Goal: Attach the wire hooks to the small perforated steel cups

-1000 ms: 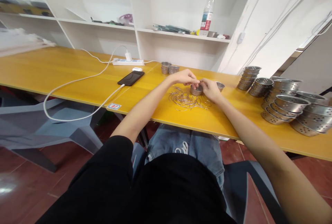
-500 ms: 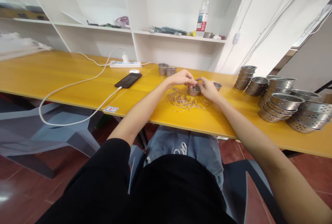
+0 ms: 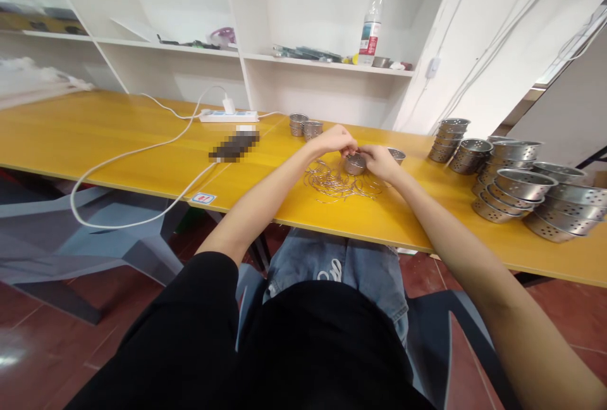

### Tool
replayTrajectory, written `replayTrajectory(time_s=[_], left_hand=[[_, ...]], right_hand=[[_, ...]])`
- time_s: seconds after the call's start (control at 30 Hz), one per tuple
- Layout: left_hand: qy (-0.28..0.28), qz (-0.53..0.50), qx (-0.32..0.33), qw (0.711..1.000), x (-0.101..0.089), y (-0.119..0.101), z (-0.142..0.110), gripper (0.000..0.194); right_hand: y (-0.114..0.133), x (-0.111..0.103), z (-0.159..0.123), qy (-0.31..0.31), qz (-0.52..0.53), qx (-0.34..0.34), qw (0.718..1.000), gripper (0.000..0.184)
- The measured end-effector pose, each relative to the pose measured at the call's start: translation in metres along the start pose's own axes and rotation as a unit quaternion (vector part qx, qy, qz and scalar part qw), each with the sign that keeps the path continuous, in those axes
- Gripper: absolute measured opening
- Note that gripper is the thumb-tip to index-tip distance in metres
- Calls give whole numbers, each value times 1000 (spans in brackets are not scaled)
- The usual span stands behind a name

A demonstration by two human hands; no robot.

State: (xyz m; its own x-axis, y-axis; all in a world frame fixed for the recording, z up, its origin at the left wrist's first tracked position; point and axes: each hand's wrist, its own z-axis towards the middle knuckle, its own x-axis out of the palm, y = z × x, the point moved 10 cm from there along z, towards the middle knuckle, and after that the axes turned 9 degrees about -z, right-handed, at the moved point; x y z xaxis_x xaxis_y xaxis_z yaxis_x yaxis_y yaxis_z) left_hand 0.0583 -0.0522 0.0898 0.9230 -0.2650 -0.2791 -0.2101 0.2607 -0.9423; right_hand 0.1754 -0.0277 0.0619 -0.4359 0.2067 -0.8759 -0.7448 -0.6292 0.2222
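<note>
My left hand (image 3: 339, 140) is closed, its fingers pinched together just above a small perforated metal cup (image 3: 355, 165). Facing it from the other side, my right hand (image 3: 380, 162) is closed too, its fingertips meeting the left ones over the cup's rim. Whatever sits between the fingertips is too small to make out. A tangled heap of thin curved metal wires (image 3: 336, 186) lies on the table on the near side of the cup. Partly behind my right hand stands another metal cup (image 3: 396, 155).
Two short stacks of small cups (image 3: 298, 125) stand behind my left hand. Taller stacks of perforated metal cups (image 3: 515, 192) fill the right side of the yellow table (image 3: 265, 188). A white cable (image 3: 114, 158) and power strip (image 3: 228, 117) lie to the left. A bottle (image 3: 370, 27) stands on the shelf.
My right hand has turned slightly, its fingers now more bunched against the left fingertips. My left hand stays nearly in place. Cup and wires look unmoved.
</note>
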Motion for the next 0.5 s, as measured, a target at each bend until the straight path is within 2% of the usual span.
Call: replayTrajectory(time_s=[0.17,0.33,0.5], left_hand=[[-18,21,-2,1000,-4,0,1,24],[-31,40,0,999,-8,-6,-2,21],[-22,32,-2,999,-5,-3,0,23]], right_hand=[[-5,0,-3,5,78,30,997,44],[-16,4,-8,45,154,76,984,56],[-11,0,-9,35,147,53,987,49]])
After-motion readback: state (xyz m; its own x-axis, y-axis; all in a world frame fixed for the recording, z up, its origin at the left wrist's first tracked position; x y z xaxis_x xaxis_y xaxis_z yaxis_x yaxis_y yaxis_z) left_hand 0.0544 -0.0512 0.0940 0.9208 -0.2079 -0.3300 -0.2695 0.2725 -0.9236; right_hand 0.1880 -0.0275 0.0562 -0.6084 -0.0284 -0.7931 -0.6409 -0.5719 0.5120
